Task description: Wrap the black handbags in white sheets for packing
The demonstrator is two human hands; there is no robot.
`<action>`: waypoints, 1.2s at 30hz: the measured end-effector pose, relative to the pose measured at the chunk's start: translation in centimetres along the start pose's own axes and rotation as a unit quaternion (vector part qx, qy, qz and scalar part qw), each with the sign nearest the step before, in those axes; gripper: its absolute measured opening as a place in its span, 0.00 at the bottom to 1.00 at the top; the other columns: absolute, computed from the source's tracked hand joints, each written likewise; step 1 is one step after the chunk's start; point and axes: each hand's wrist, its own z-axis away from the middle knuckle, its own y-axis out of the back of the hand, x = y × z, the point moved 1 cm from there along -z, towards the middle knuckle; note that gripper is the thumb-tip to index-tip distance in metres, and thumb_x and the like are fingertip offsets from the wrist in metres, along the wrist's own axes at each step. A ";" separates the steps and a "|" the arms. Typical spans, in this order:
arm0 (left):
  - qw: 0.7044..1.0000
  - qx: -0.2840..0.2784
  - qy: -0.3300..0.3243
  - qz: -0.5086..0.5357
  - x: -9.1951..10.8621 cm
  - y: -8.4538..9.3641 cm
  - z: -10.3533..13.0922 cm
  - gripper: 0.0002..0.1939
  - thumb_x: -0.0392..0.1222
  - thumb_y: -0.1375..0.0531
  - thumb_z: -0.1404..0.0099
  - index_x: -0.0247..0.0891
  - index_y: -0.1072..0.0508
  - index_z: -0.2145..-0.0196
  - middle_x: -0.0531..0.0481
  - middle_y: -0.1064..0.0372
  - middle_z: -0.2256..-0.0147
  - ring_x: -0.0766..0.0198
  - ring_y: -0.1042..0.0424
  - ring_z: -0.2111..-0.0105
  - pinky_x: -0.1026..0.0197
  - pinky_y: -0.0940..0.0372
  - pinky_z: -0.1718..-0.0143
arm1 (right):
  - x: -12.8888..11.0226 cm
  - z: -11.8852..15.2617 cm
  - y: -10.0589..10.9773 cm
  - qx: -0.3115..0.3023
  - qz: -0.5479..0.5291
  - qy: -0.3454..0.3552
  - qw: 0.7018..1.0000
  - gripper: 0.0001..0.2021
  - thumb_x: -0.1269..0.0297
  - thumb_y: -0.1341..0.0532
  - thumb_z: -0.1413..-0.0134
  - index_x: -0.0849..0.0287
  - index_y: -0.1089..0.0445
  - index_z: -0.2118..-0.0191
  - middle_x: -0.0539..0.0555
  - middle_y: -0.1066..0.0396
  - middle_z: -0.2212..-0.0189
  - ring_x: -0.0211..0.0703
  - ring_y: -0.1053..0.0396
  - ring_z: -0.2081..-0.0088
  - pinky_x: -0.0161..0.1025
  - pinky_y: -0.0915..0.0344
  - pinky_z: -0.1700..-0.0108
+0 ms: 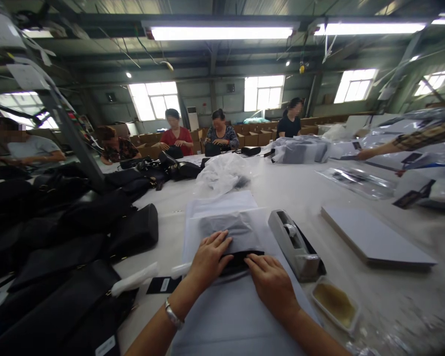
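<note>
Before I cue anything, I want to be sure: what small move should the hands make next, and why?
Probably the left hand should ease the thin wrap toward the wearer while the right hand steadies the black item: the wrap veils its far part, but a strip shows bare between the hands.

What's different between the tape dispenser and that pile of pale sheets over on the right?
The tape dispenser is grey and narrow, while the stack of pale sheets is whiter and broader. The tape dispenser has a hollowed top; the stack of pale sheets is flat on top. Both rest on the white table.
</note>
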 end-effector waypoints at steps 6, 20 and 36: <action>0.999 0.030 0.027 -0.014 0.7 -0.1 0.4 0.29 0.44 0.37 0.36 0.43 0.36 0.39 0.43 0.43 0.35 0.47 0.39 0.39 0.43 0.37 0.42 | 0.2 -0.6 0.9 -0.017 -0.019 0.008 1.000 0.33 0.74 0.34 0.46 0.55 0.41 0.36 0.59 0.38 0.38 0.56 0.39 0.40 0.54 0.40 0.39; 0.995 0.071 0.017 0.070 -3.1 -3.6 1.8 0.40 0.37 0.31 0.48 0.51 0.36 0.38 0.49 0.49 0.33 0.45 0.48 0.34 0.45 0.38 0.40 | 2.4 0.1 -2.0 -0.015 -0.014 -0.151 0.988 0.60 0.78 0.26 0.65 0.51 0.60 0.29 0.64 0.61 0.30 0.64 0.54 0.33 0.56 0.36 0.40; 0.990 0.069 0.077 -0.092 0.9 -0.7 2.5 0.31 0.50 0.34 0.39 0.38 0.33 0.41 0.38 0.44 0.35 0.40 0.46 0.35 0.36 0.46 0.37 | -0.8 0.9 0.8 -0.003 -0.028 0.055 0.998 0.19 0.73 0.39 0.39 0.56 0.32 0.43 0.57 0.31 0.44 0.50 0.36 0.42 0.51 0.33 0.41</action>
